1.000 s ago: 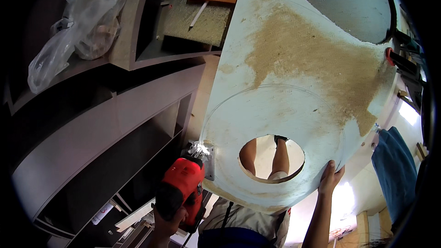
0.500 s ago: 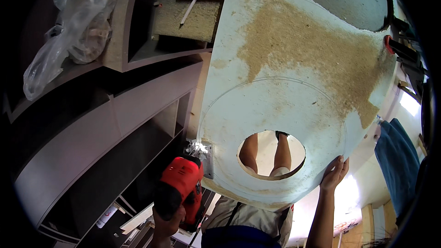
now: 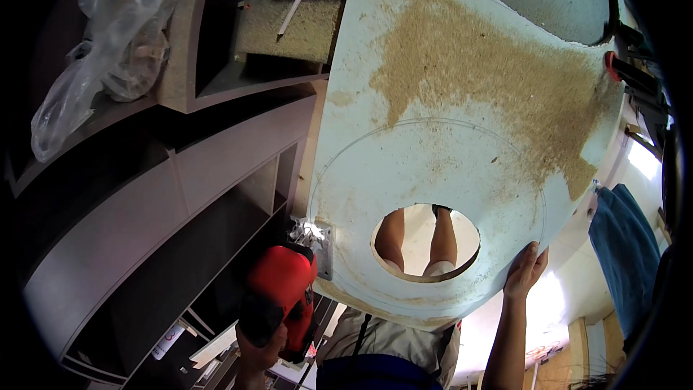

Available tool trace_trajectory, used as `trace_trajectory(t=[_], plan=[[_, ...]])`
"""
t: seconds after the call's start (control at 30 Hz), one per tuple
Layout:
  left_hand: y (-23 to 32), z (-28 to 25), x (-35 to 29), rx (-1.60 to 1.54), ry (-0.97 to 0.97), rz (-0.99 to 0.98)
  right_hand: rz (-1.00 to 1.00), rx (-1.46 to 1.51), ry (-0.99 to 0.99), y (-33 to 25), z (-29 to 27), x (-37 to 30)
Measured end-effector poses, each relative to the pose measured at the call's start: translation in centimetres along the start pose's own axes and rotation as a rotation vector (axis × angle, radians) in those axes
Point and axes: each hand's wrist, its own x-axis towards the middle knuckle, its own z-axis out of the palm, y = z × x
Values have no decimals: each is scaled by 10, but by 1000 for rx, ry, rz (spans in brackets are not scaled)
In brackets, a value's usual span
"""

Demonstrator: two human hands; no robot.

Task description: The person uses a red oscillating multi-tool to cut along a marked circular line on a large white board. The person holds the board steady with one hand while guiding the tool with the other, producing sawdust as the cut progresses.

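Observation:
My left hand is wrapped round the handle of a red and black cordless jigsaw. The saw's metal base plate rests on the left edge of a pale blue board, and a light shines beside its blade area; the blade itself I cannot make out. A thin pencilled arc runs across the board from near the saw. Closer to me, an oval hole in the board shows my legs below. On the right edge, my right hand grips the board, its fingers against the rim.
Brown sawdust covers the board's far part, beside a large curved cut-out. A black clamp with a red pad sits at the far right. Left stand dark shelving, a plastic bag and a pencil. Blue cloth hangs right.
The whole view has shifted slightly. The jigsaw stays at the board's left edge, its body a little blurred, and my right hand keeps its place on the right edge.

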Motion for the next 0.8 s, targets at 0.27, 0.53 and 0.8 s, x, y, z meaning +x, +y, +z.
trace_trajectory(t=[0.27,0.53,0.8], plan=[[-9,-14,1,21,-50,2,4,-124,101,-2,7,0],[-10,-18,-1,39,-23,5,56,-267,131,-6,9,-1],[-1,-12,4,55,-16,18,-27,-233,127,-7,17,3]])
